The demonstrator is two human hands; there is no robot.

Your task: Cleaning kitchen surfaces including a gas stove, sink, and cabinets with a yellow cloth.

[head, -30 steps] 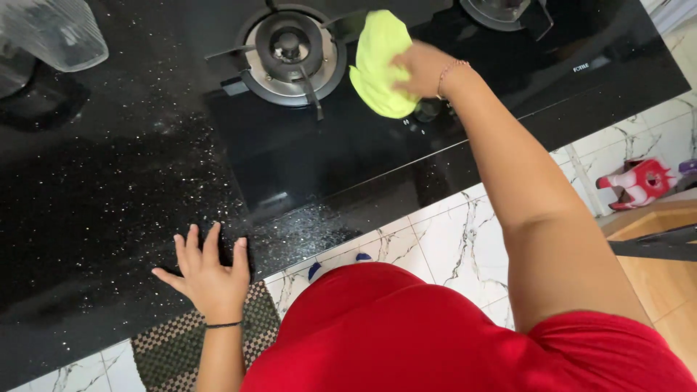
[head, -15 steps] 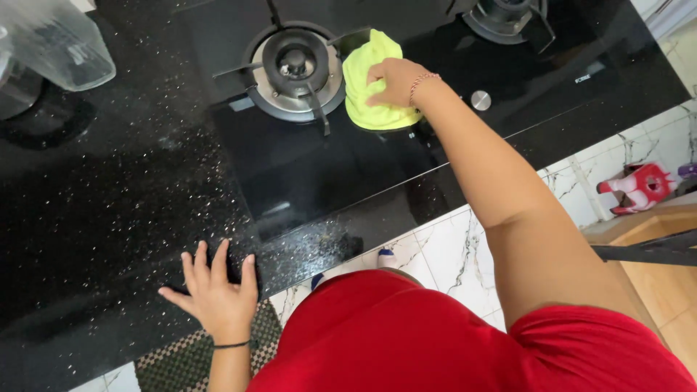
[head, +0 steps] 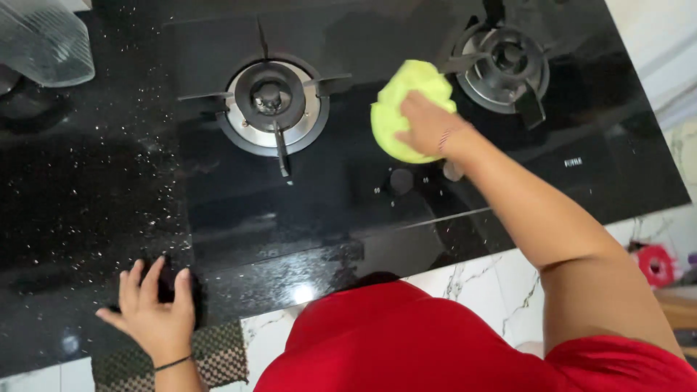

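Cloth: yellow-green, soft and crumpled into a rounded wad, the cloth [head: 401, 109] is pressed flat against the glass between the two burners, nearer the right one.
Right hand: the right hand [head: 428, 125] is laid on top of the cloth with fingers curled over it, so the cloth is gripped and held down; a thin band is seen at the wrist.
Left hand: the left hand [head: 154, 312] is spread, fingers apart, on the front edge of the surface; nothing is grasped, and a thin dark band is worn on the wrist.
Hob: the glass hob [head: 305, 218] is black, smooth and glossy, with light reflected near its front edge.
Left burner: the left burner [head: 271, 101] is round, with a silvery metal ring, a dark cap and thin black prongs radiating outward.
Right burner: the right burner [head: 506, 67] has the same round metal shape and lies just beside the cloth.
Knobs: a dark round knob [head: 401, 181] is set below the cloth.
Surface: the surface [head: 80, 210] is polished black stone, speckled with white flecks.
Container: a clear ribbed plastic container [head: 45, 43] stands at the far left corner.
Clothing: a red shirt [head: 435, 341] fills the lower frame.
Floor: white marbled tiles [head: 486, 279] and a woven checked mat [head: 218, 356] are seen below.
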